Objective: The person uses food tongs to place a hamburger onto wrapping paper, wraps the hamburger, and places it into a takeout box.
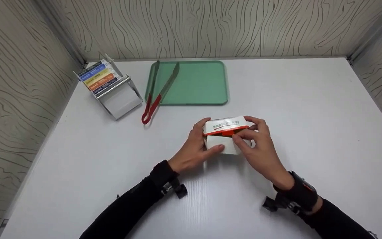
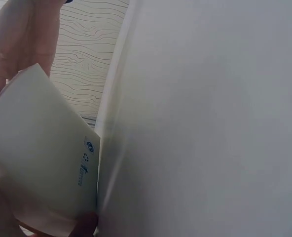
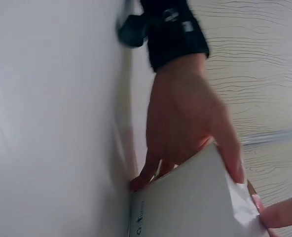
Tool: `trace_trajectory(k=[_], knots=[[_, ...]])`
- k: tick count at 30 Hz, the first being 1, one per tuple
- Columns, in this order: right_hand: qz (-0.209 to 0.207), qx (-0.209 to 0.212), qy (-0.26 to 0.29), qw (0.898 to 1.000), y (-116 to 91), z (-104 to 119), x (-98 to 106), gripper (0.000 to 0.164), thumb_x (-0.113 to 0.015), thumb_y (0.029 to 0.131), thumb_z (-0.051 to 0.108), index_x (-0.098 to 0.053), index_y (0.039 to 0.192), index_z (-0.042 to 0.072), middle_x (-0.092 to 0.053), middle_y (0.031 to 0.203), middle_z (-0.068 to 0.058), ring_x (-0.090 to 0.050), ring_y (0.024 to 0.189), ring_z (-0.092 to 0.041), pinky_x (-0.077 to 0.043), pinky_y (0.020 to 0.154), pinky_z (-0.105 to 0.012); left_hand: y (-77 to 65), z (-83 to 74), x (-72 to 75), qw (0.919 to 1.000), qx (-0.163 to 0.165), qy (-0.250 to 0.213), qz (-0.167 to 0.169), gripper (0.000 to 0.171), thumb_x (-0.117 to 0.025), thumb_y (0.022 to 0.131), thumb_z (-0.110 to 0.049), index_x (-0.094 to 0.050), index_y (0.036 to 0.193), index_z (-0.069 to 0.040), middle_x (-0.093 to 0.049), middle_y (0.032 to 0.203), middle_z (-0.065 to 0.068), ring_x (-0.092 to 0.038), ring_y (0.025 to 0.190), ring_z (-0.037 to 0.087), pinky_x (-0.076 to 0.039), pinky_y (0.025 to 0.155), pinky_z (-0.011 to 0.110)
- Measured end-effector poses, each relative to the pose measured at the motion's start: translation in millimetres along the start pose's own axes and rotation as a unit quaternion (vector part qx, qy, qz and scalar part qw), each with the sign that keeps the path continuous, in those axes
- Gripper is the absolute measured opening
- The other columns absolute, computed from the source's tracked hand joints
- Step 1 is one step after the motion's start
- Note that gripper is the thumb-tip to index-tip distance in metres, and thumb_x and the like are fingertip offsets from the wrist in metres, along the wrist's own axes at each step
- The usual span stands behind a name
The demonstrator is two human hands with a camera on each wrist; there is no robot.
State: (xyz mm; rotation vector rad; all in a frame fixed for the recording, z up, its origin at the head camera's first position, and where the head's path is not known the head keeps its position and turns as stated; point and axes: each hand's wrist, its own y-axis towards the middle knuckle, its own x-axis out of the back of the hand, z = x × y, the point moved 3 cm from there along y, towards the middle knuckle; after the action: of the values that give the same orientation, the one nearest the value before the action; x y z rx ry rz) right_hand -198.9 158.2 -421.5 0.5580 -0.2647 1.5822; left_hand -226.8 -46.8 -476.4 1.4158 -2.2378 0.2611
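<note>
A white paper food box [image 1: 225, 124] with a red edge stands on the table, its lid partly raised above the front wall and a red tab [image 1: 228, 133] showing in the gap. My left hand [image 1: 196, 147] grips the box's left side, thumb across the front panel. At the right, my right hand [image 1: 259, 146] pinches the front edge beside the tab with thumb and index finger, while other fingers lie behind the box. The left wrist view has the box's plain side [image 2: 42, 148] with small blue print. In the right wrist view the left hand [image 3: 185, 113] holds the far end.
Behind the box lies a green tray [image 1: 201, 83], with red-handled metal tongs [image 1: 159, 96] resting across its left side and onto the table. To their left stands a metal dispenser [image 1: 119, 101] holding colour-striped labels [image 1: 99, 78]. Wood-patterned panels [image 1: 211, 30] border the table.
</note>
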Motion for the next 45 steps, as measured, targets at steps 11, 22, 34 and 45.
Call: trace_trajectory(k=[11,22,34,45], knots=[[0.079,-0.019,0.058,0.995,-2,-1,-4,0.024,-0.060,0.104,0.012,-0.071,0.085,0.001,-0.020,0.168,-0.013,-0.024,0.149,-0.032,-0.028,0.119,-0.043,-0.6,1.5,-0.3,0.9999,-0.017,0.000,0.001,0.103,-0.074,0.089,-0.058,-0.011,0.161,-0.021,-0.029,0.163,0.006,-0.028,0.149,0.020,-0.031,0.122,0.045],[0.114,0.030,-0.024,0.993,-2,3,4,0.018,-0.070,0.096,0.009,-0.075,0.080,0.014,-0.024,0.167,-0.017,-0.041,0.141,-0.036,-0.041,0.110,-0.050,-2.3,0.8,0.4,0.9993,-0.036,-0.007,0.005,0.104,-0.078,0.087,-0.053,-0.010,0.161,-0.025,-0.029,0.162,0.006,-0.029,0.148,0.018,-0.032,0.122,0.045],[0.047,0.060,-0.016,0.997,-2,-1,9,0.009,-0.086,0.084,0.008,-0.080,0.086,0.016,-0.048,0.150,-0.014,-0.058,0.127,-0.030,-0.058,0.080,-0.022,-1.7,0.4,0.8,0.9983,-0.044,-0.017,0.033,0.107,-0.086,0.085,-0.041,-0.009,0.159,-0.030,-0.030,0.162,-0.001,-0.032,0.149,0.013,-0.031,0.124,0.042],[0.009,0.258,-0.162,0.952,-23,-7,6,0.046,-0.098,0.067,0.008,-0.080,0.110,0.011,-0.037,0.164,-0.017,-0.068,0.110,-0.028,-0.049,0.091,-0.010,-2.3,1.6,2.8,0.9992,-0.018,-0.006,0.035,0.104,-0.080,0.088,-0.046,-0.011,0.161,-0.020,-0.031,0.163,-0.001,-0.031,0.149,0.014,-0.031,0.124,0.042]])
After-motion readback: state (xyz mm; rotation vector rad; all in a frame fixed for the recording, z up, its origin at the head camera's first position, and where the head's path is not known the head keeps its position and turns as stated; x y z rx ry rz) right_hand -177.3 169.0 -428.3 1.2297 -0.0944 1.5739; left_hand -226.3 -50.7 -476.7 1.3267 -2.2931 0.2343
